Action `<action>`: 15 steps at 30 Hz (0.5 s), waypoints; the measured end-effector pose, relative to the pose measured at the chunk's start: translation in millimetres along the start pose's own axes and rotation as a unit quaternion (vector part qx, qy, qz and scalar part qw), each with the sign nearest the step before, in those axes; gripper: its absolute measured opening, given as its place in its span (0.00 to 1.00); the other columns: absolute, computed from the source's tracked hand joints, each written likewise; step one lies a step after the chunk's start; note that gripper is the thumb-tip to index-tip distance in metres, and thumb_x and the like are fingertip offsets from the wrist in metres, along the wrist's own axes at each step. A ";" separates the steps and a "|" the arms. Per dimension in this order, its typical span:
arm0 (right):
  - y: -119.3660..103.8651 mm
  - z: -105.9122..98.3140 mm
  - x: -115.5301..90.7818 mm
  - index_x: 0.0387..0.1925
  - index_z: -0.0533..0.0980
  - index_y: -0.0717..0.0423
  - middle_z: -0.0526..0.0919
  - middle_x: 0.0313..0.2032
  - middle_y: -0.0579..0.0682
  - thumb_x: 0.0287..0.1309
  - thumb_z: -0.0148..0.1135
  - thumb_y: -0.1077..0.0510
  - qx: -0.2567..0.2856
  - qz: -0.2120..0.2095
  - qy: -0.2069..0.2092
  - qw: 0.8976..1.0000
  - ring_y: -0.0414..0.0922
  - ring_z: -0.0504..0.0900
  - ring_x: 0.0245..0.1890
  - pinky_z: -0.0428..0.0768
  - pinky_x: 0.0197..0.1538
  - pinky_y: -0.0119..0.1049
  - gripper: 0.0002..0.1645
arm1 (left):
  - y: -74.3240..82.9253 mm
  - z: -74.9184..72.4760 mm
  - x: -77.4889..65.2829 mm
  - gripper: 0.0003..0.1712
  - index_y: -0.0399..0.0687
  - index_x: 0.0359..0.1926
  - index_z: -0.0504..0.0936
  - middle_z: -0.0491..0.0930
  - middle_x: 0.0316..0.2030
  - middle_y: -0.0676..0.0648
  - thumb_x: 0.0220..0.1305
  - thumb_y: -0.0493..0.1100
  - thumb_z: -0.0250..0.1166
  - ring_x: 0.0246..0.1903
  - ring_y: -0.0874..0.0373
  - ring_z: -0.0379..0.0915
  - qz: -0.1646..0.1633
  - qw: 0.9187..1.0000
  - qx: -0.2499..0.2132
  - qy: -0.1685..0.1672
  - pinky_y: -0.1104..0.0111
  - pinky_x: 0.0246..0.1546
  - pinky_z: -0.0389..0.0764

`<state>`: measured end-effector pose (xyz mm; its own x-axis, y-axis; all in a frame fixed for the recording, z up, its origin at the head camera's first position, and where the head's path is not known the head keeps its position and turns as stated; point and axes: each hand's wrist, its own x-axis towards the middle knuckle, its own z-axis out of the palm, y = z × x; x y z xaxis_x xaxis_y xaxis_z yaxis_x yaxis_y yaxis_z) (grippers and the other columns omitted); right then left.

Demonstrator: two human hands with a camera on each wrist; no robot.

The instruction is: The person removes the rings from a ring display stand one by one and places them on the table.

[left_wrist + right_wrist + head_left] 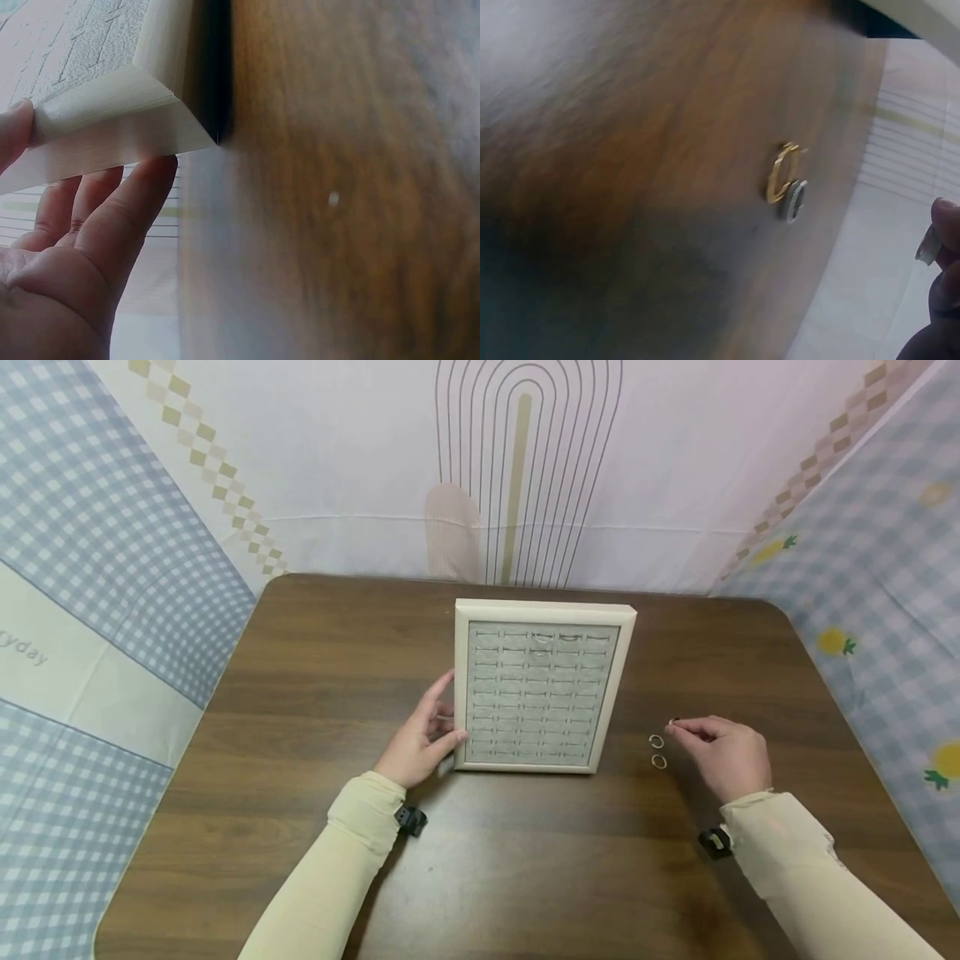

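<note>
A ring display frame [547,608] with a cream border and grey slotted padding stands tilted on the table. Its upper slots hold a few rings, one of them a gold ring [570,638]. My left hand [422,739] grips its left edge, the thumb on the front border and the fingers against the side. To the right of the frame, my right hand [723,756] pinches a small silver-looking ring [928,246] between thumb and fingertip. Beside that hand, a gold ring [773,187] and a silver ring [790,206] lie close together on the tabletop.
The brown wooden table [300,693] has a patterned white cloth [360,468] hanging behind it. Blue checked cloth [135,510] flanks it on both sides. Black straps with small devices sit on the left wrist [411,820] and right wrist [715,842].
</note>
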<state>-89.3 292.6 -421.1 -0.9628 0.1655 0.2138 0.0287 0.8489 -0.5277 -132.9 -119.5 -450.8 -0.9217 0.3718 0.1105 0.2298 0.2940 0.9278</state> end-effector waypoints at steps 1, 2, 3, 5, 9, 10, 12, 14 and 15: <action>2.6 -0.3 -0.6 0.36 0.90 0.52 0.90 0.34 0.52 0.60 0.72 0.48 -0.004 0.007 -0.005 1.000 0.29 0.79 0.28 0.72 0.27 0.23 0.12 | -0.2 0.0 -0.1 0.53 0.63 0.80 0.45 0.78 0.49 0.36 0.66 0.34 0.66 0.46 0.43 0.81 0.001 1.000 0.000 0.000 0.52 0.52 0.82; 5.0 -0.5 -0.8 0.36 0.90 0.52 0.90 0.34 0.52 0.60 0.71 0.47 -0.009 0.013 -0.010 1.000 0.32 0.80 0.28 0.73 0.27 0.24 0.13 | -0.3 0.0 -0.1 0.53 0.63 0.80 0.45 0.78 0.49 0.36 0.66 0.34 0.66 0.46 0.43 0.81 0.002 1.000 0.000 0.000 0.52 0.51 0.82; 7.2 -0.5 -0.8 0.36 0.90 0.52 0.90 0.34 0.52 0.61 0.71 0.47 -0.013 0.017 -0.013 1.000 0.35 0.82 0.29 0.73 0.27 0.26 0.13 | -0.4 0.0 -0.2 0.53 0.62 0.80 0.45 0.78 0.49 0.36 0.66 0.34 0.67 0.46 0.44 0.81 0.003 1.000 0.000 0.000 0.52 0.51 0.82; 11.1 -0.4 -0.5 0.36 0.90 0.52 0.90 0.34 0.53 0.61 0.70 0.46 -0.019 0.025 -0.022 0.999 0.42 0.84 0.30 0.74 0.28 0.31 0.14 | -0.6 -0.2 -0.2 0.53 0.60 0.80 0.45 0.78 0.49 0.36 0.66 0.33 0.66 0.46 0.44 0.81 0.006 1.000 0.000 0.000 0.52 0.51 0.82; 16.8 -0.4 1.2 0.37 0.90 0.52 0.90 0.36 0.55 0.64 0.67 0.44 -0.032 0.035 -0.048 0.998 0.53 0.85 0.34 0.75 0.30 0.39 0.17 | -0.9 -0.4 -0.1 0.52 0.56 0.80 0.45 0.78 0.48 0.36 0.66 0.32 0.66 0.45 0.44 0.81 0.008 1.000 -0.004 0.000 0.53 0.51 0.82; 18.2 -0.4 1.5 0.38 0.89 0.51 0.90 0.36 0.55 0.64 0.66 0.43 -0.037 0.038 -0.056 0.997 0.54 0.85 0.35 0.75 0.31 0.40 0.18 | -0.8 -0.4 -0.1 0.52 0.56 0.80 0.45 0.78 0.49 0.36 0.66 0.32 0.66 0.45 0.44 0.81 0.007 1.000 -0.004 0.000 0.53 0.51 0.82; 20.4 -0.5 2.1 0.38 0.89 0.51 0.90 0.37 0.55 0.65 0.65 0.42 -0.044 0.044 -0.074 0.995 0.55 0.85 0.36 0.74 0.31 0.40 0.18 | -0.9 -0.2 -0.2 0.52 0.57 0.80 0.45 0.78 0.49 0.36 0.66 0.33 0.66 0.46 0.44 0.81 0.006 1.000 -0.004 -0.001 0.52 0.51 0.82; 21.9 -0.7 2.4 0.39 0.89 0.51 0.89 0.39 0.55 0.65 0.64 0.41 -0.049 0.052 -0.092 0.993 0.56 0.85 0.37 0.74 0.30 0.39 0.19 | -1.1 0.2 -0.3 0.52 0.60 0.80 0.45 0.78 0.49 0.36 0.66 0.33 0.66 0.46 0.44 0.81 0.003 1.000 -0.002 -0.002 0.52 0.51 0.82; 22.7 -0.6 2.6 0.39 0.89 0.51 0.89 0.39 0.56 0.65 0.64 0.41 -0.051 0.055 -0.100 0.992 0.55 0.85 0.37 0.74 0.30 0.39 0.19 | -0.8 0.4 -0.3 0.52 0.61 0.80 0.45 0.78 0.50 0.36 0.66 0.34 0.66 0.46 0.44 0.81 0.002 1.000 -0.001 -0.002 0.52 0.51 0.82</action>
<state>-90.9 312.6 -432.0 -0.9860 0.1663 -0.0137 0.1546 0.8793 -0.4505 -132.7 -119.5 -451.7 -0.9192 0.3774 0.1125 0.2330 0.2909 0.9279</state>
